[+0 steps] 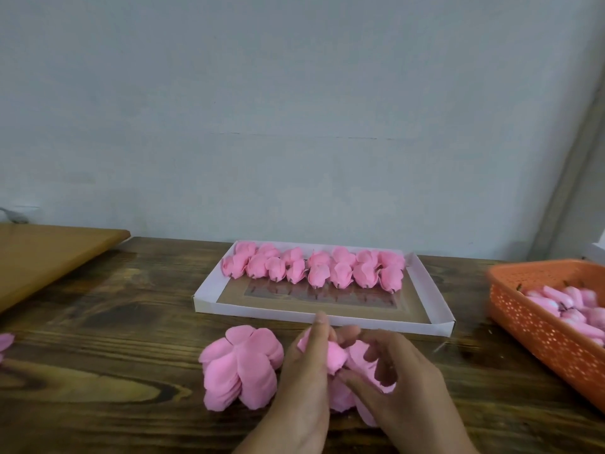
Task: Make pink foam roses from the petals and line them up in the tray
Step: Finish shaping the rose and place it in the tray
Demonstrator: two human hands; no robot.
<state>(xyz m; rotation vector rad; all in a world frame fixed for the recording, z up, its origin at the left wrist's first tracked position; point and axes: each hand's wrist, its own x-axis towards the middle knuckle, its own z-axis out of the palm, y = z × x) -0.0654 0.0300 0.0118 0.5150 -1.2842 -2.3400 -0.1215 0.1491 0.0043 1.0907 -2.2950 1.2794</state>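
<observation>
At the near edge of a dark wooden table (pixel 98 381), the left hand (pixel 304 378) and right hand (pixel 402 388) both pinch a half-formed pink foam rose (pixel 337 357), fingers curled around its petals. Just left lies a stack of loose petals (pixel 240 368). Farther back, a white tray (pixel 435 309) holds finished roses (pixel 314 268) lined along its far side. At right, an orange basket (pixel 537 326) holds more pink pieces.

Soft even daylight, slight blur, bowed edges

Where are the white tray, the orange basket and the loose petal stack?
white tray (pixel 209 303): head view, front left wall.
orange basket (pixel 537 335): head view, perforated front wall.
petal stack (pixel 240 367): head view, top petal's middle.
</observation>
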